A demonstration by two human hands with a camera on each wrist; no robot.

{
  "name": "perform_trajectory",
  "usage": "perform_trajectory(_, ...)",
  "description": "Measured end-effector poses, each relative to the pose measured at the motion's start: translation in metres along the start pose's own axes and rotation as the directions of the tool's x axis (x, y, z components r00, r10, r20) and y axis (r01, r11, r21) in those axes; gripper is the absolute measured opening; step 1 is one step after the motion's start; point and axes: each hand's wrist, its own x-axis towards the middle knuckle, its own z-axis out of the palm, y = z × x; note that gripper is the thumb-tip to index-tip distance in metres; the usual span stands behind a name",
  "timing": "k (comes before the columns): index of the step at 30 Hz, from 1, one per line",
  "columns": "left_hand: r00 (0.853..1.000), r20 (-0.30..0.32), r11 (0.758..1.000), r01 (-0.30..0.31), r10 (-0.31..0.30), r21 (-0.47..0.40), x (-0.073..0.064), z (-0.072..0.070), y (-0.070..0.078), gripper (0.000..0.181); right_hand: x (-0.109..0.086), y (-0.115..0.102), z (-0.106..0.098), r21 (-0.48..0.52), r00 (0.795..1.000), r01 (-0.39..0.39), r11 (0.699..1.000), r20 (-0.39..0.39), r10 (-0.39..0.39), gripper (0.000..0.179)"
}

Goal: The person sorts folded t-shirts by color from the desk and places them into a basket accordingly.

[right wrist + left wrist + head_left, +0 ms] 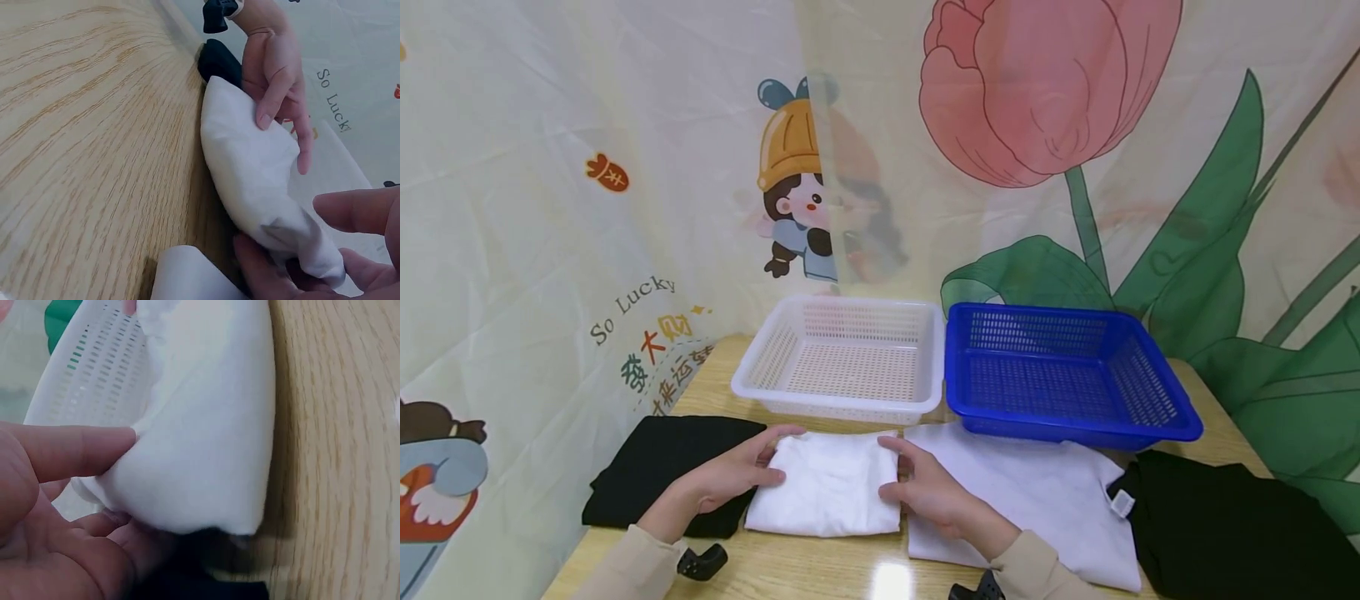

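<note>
A folded white garment (831, 487) lies between my two hands in the head view, in front of the white basket. My left hand (726, 477) grips its left side, with a digit (87, 450) on top and others tucked beneath in the left wrist view. On the opposite side, my right hand (936, 493) holds the edge. The right wrist view shows fingers (265, 269) under that bunched end and one finger (356, 211) raised beside it. The garment's end is lifted and curved there.
Behind stand a white perforated basket (748, 387) and a blue one (1075, 425). Folded black cloth (662, 458) lies left. A larger pale garment (1022, 500) with a tag lies right, partly under the blue basket, beside another black garment (1232, 525). A printed curtain (700, 125) hangs behind the table.
</note>
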Motion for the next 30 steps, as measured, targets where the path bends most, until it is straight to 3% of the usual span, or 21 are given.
perform_trajectory(6,0.999,-0.011,0.998,0.029,-0.030,-0.049,-0.001,0.003,0.001,0.068,0.003,0.001,0.001,0.060,1.000,-0.014,0.998,0.016,0.013,0.083)
perform_trajectory(10,0.999,-0.013,0.998,0.042,-0.042,-0.042,-0.001,0.003,0.000,0.076,0.007,0.003,0.001,0.015,1.000,-0.006,1.000,0.008,0.006,0.084)
perform_trajectory(18,1.000,-0.029,0.999,-0.009,0.008,-0.032,-0.003,0.005,0.004,0.082,0.008,0.009,-0.001,-0.128,0.998,0.042,0.991,-0.039,-0.047,0.088)
perform_trajectory(23,0.999,-0.026,1.000,-0.023,0.023,-0.020,-0.016,-0.001,0.022,0.084,0.002,0.005,0.000,-0.068,0.994,0.111,0.992,0.029,-0.109,0.090)
perform_trajectory(30,0.998,-0.043,0.998,-0.050,0.052,0.047,-0.044,-0.016,0.063,0.085,-0.011,-0.023,0.006,-0.010,0.978,0.199,0.980,0.071,-0.198,0.088)
